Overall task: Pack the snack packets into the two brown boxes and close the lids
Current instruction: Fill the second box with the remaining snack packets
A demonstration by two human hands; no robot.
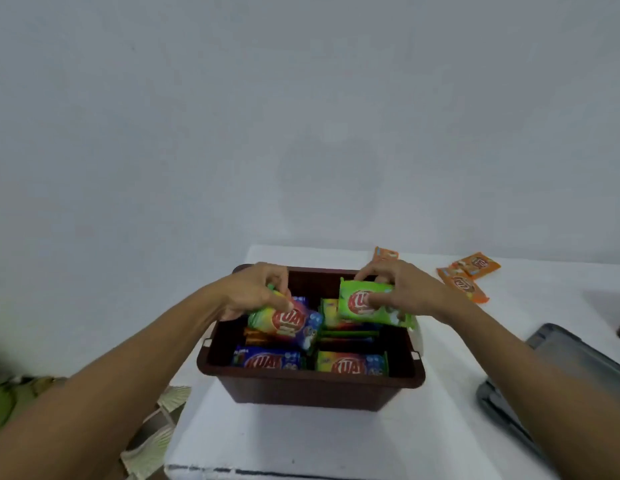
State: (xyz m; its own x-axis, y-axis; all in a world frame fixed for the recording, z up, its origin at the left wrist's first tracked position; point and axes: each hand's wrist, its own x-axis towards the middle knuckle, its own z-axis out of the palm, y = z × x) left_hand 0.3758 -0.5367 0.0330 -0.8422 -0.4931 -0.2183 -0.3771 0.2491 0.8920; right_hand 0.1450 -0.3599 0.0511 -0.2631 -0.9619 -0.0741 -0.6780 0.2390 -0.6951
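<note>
A brown box [301,389] stands open in the middle of the white table, holding several snack packets [350,365]. My left hand [256,292] grips a rainbow-coloured packet [288,323] over the box's left half. My right hand [395,292] pinches a green packet [367,306] above the box's right half. Loose orange packets [466,282] lie on the table behind and to the right of the box. No second brown box is clearly in view.
A grey lid-like object [558,368] lies at the table's right side. The white table [301,441] ends just left of the box, with patterned floor or cloth [156,441] below. A plain wall rises behind.
</note>
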